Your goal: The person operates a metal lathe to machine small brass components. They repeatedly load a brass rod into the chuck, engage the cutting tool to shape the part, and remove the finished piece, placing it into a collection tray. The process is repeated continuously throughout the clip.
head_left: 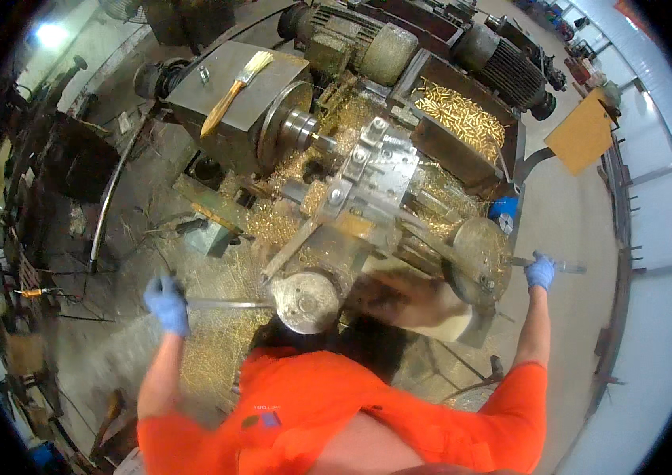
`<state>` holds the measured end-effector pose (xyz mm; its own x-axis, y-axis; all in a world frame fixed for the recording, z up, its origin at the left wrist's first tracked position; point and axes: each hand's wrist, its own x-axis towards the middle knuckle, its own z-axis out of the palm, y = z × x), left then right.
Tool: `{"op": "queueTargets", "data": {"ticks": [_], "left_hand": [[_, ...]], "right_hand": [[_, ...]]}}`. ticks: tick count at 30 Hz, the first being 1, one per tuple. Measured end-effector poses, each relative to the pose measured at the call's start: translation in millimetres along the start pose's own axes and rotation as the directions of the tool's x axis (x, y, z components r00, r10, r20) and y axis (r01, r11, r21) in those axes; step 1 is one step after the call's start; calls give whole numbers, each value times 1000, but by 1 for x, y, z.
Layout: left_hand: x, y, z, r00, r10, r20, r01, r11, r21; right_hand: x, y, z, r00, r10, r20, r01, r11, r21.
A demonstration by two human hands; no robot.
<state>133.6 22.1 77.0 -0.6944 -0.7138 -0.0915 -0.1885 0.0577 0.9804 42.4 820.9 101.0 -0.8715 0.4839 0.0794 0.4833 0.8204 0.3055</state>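
Left lever (229, 304), lower left of frame: my left hand (167, 303) clamped round its outer end, fingers curled together. Right hand (541, 271), right of frame, fingers wrapped on right lever (519, 261). Step in hand looks like working lathe slide (383, 168), centre, by both levers; next move likely calls for steady grip. Beyond, upper right, brass pieces (460, 119) in bin (445, 149).
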Motion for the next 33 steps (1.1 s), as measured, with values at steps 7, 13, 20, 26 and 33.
{"op": "queueTargets", "data": {"ticks": [7,13,20,26,33], "left_hand": [[117,0,97,900,337,277,-412,865,287],[120,23,115,923,188,337,-185,982,-41],[145,7,109,924,301,236,-336,933,128],[142,-2,112,951,253,179,-292,924,248],[138,6,105,957,207,205,-281,842,460]], "right_hand": [[-50,20,9,999,29,20,-29,1000,-2],[-123,20,6,985,77,157,-74,997,-24],[-195,-14,-21,945,185,270,-230,962,145],[-211,-15,-25,956,166,243,-222,948,228],[-144,18,4,996,-59,-70,65,994,87]]}}
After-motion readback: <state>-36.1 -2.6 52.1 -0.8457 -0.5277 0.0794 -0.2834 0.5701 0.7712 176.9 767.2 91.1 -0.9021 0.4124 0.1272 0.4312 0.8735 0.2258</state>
